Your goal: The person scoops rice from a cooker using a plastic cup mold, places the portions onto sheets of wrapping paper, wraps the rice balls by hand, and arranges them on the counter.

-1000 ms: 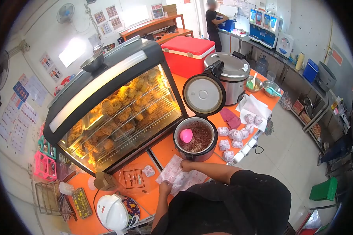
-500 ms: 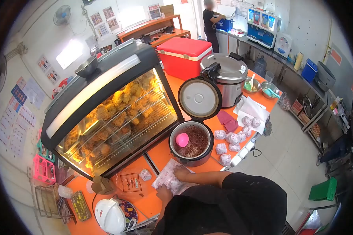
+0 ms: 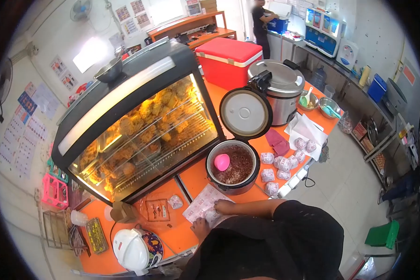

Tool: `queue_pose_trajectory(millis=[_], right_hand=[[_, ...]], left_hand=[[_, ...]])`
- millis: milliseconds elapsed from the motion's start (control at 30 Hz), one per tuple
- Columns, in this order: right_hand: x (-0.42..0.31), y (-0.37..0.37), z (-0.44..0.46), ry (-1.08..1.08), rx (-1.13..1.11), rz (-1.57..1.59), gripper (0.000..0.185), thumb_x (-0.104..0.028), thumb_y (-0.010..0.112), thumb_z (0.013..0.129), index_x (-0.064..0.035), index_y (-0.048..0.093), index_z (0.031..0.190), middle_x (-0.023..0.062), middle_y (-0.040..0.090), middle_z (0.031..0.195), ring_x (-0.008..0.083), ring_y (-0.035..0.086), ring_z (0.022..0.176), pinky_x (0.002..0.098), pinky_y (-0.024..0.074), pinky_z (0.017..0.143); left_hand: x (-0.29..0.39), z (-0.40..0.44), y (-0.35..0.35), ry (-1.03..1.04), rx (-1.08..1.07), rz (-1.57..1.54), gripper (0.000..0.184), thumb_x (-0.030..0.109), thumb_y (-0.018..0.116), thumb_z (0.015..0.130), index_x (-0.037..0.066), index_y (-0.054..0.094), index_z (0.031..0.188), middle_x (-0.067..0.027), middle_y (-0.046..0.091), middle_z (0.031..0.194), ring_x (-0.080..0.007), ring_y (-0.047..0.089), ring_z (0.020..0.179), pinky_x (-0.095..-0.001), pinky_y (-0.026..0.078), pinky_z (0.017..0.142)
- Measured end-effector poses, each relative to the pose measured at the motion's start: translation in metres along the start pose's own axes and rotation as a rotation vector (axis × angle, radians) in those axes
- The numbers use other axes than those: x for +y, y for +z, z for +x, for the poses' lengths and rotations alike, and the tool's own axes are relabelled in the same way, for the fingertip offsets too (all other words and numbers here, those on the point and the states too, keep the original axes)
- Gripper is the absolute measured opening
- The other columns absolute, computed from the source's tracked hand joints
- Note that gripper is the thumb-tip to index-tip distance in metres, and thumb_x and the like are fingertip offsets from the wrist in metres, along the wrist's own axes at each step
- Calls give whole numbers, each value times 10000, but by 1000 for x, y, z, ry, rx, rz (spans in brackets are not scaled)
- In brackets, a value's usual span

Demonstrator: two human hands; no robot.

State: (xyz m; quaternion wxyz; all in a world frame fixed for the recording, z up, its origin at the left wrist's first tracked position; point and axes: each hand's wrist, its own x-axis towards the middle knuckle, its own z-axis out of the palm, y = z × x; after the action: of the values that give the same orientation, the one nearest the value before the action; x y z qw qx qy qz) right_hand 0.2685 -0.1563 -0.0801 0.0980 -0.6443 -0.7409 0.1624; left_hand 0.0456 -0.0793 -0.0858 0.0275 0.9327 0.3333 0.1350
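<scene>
A printed white paper sheet (image 3: 199, 205) lies on the orange table in front of the rice cooker. On it sits a small whitish bundle (image 3: 212, 215), partly covered by my hands. My right hand (image 3: 224, 206) rests against the bundle's upper right side, fingers curled round it. Beside its lower left, my left hand (image 3: 200, 228) lies on the paper with fingers partly spread. Just beyond, the open rice cooker (image 3: 243, 187) holds reddish-brown rice (image 3: 240, 163) and a pink scoop (image 3: 222, 162). Several wrapped balls (image 3: 267, 175) sit to its right.
A lit glass case (image 3: 144, 140) of fried food stands left. Behind are a red cooler (image 3: 228, 65) and a steel cooker (image 3: 276, 84). A white lidded appliance (image 3: 131, 249) is at the lower left. Another person (image 3: 260, 28) stands at the back counter.
The paper went from being held by its edges to lying with a bundle on it. My right hand has moved down onto the bundle, and my left hand has opened beside it.
</scene>
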Motion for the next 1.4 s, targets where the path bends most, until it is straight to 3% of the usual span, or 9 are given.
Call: queue_pose_trajectory(millis=[167,233,333,467,533,633,1033,1133,1400], right_hand=[[-28,-65,-36,-3,-33,271,261,-177,614,880,-33,664,1092,175,650,1082,367,631,958,478,519,837],[-38,-109,-36,595,-383,877,338,-191,574,927,-28,609,1221,212,661,1127,386,637,1019,488,511,867],[20,26,-36,62,190,473,347,-219,545,958,-49,608,1253,248,668,1136,396,656,1054,479,512,897],[29,44,-35,256,-14,480,305,-227,520,974,-81,658,1204,247,669,1161,387,659,1097,449,516,934],[19,15,-26,212,79,369,279,-194,505,968,-101,703,1142,220,698,1098,380,673,1053,443,531,896],[14,-31,-7,352,-173,558,256,-158,574,906,-99,721,1107,181,721,1045,362,692,977,446,545,840],[49,45,67,201,-257,5,206,-181,704,750,-58,740,911,210,710,1035,370,690,948,457,550,844],[21,9,55,159,-87,168,218,-201,664,795,-60,729,948,215,681,1086,380,674,995,475,541,869],[3,-49,17,-131,-108,220,197,-152,646,839,-104,678,1027,125,666,1069,309,655,1012,440,526,859]], left_hand=[[13,-24,-27,25,-133,140,409,357,683,838,144,681,1188,-51,630,1068,-241,591,973,-488,384,760],[22,-30,-30,17,-124,70,442,359,682,838,126,670,1214,-62,629,1068,-245,594,979,-500,389,765],[1,-20,-27,10,-60,26,454,307,654,859,89,647,1258,-85,634,1079,-258,600,1000,-496,411,782],[-1,-19,-15,189,-62,-53,336,132,570,913,21,668,1215,-128,662,1064,-295,621,996,-431,460,833],[-2,-10,-24,-149,-231,-549,261,152,593,905,34,743,1083,-144,685,897,-310,661,886,-452,481,819],[-3,8,-51,25,-209,-322,195,213,639,892,97,790,930,-139,688,768,-329,684,772,-456,506,778],[-79,21,120,-515,-348,-1099,349,383,801,732,133,770,973,-123,747,998,-335,713,928,-503,523,792],[-27,77,2,-68,-769,-52,335,350,798,714,104,754,938,-148,739,988,-344,703,953,-518,519,798],[-14,54,-25,116,-337,-342,343,144,708,819,89,633,1149,-194,685,1155,-403,650,1061,-485,507,910]])
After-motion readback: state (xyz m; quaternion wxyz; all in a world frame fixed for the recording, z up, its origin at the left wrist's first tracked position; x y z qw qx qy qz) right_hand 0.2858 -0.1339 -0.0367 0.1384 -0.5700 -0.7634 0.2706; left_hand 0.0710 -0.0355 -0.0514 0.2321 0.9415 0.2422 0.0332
